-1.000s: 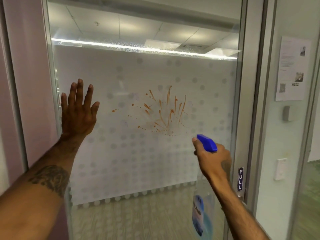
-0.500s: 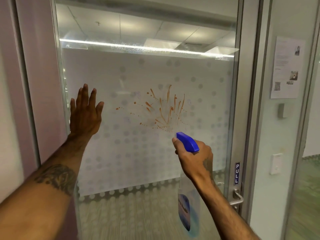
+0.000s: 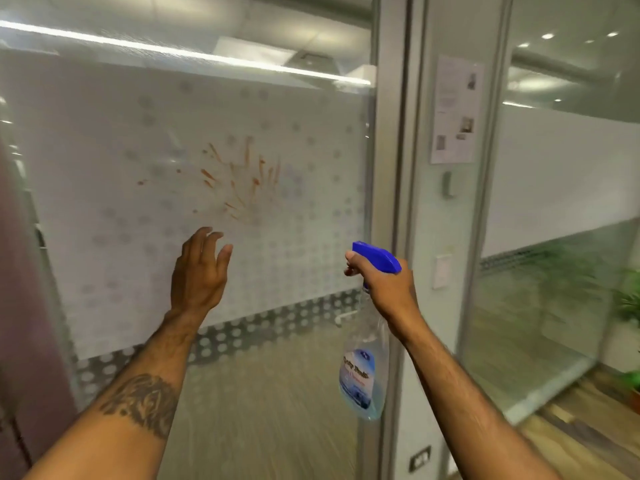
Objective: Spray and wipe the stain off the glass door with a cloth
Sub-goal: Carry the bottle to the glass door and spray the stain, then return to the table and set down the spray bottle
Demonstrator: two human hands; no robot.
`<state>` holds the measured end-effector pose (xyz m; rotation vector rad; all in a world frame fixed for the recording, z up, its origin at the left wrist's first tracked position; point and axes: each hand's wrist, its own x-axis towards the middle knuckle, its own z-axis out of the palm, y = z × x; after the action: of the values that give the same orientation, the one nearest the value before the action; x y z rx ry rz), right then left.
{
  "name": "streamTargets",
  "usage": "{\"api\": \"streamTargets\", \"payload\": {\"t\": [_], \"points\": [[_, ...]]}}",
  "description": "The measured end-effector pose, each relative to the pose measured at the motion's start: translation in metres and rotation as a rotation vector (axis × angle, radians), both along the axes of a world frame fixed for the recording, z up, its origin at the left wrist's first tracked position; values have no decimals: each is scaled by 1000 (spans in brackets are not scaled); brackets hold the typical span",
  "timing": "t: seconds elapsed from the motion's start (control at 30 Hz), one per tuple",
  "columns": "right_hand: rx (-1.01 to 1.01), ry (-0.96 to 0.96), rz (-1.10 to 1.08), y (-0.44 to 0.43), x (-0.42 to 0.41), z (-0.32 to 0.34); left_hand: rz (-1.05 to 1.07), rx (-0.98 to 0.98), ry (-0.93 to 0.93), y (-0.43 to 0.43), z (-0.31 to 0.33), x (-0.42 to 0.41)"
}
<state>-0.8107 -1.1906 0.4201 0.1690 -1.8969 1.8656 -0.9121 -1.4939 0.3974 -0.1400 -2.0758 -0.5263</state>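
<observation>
A: Item one, glass door (image 3: 104,188)?
B: Frosted, dotted film. Orange-brown stain (image 3: 242,178) splattered at centre, streaks fanning upward.

A: Left hand (image 3: 199,271)?
B: Empty, fingers spread loosely, raised below and left of the stain. Contact with the glass: cannot tell.

A: Right hand (image 3: 384,285)?
B: Clenched round the neck of the spray bottle (image 3: 363,372); blue trigger head on top, clear body hanging below, right of the stain, near the door frame (image 3: 391,168).

A: Cloth?
B: Not sighted.

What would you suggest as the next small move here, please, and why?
Probably raise the right hand and aim the spray bottle nozzle up-left at the stain: the orange streaks look dry and unwiped, the bottle sits below them, and the left hand is empty, with no cloth visible.
</observation>
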Motion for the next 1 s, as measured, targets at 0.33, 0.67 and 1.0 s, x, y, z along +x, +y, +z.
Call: {"api": "streamTargets", "payload": {"t": [0.33,0.67,1.0], "points": [[50,-58,-52,151,61,-31,-537,30,-459,239,-57,40],[85,-39,-215,298,135,-61,-1209,15,-1204,451,-86,121],[103,-86,-486,428,204,-76,-1598,-305,-1261,639,-114,190]]}}
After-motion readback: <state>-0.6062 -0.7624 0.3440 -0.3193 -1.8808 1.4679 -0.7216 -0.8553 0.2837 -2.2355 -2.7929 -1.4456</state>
